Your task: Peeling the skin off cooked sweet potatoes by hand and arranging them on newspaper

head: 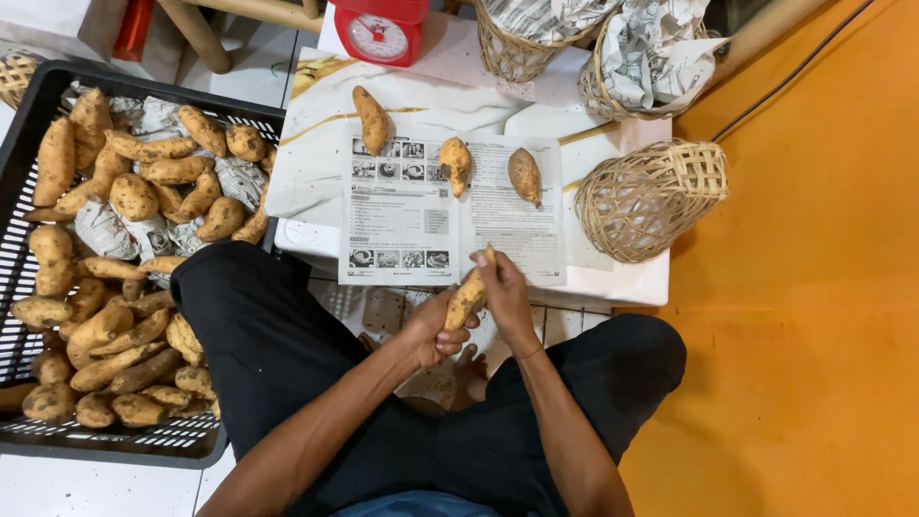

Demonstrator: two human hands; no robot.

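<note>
I hold one tan sweet potato point(466, 299) in both hands above my lap, at the near edge of a low white table point(613, 282). My left hand point(436, 330) grips its lower end. My right hand point(504, 292) wraps its upper end from the right. An open sheet of newspaper point(402, 225) lies flat on the table just beyond my hands. Three sweet potatoes rest on the table: one point(370, 118) at the sheet's far left, one point(455, 163) on its middle, one point(525, 175) on its right half.
A black plastic crate point(19, 278) on my left holds several sweet potatoes and crumpled newspaper. An empty woven basket point(646, 199) lies on its side at the table's right. Two paper-lined baskets point(637, 67) and a red scale point(380, 33) stand at the back. Orange floor lies to the right.
</note>
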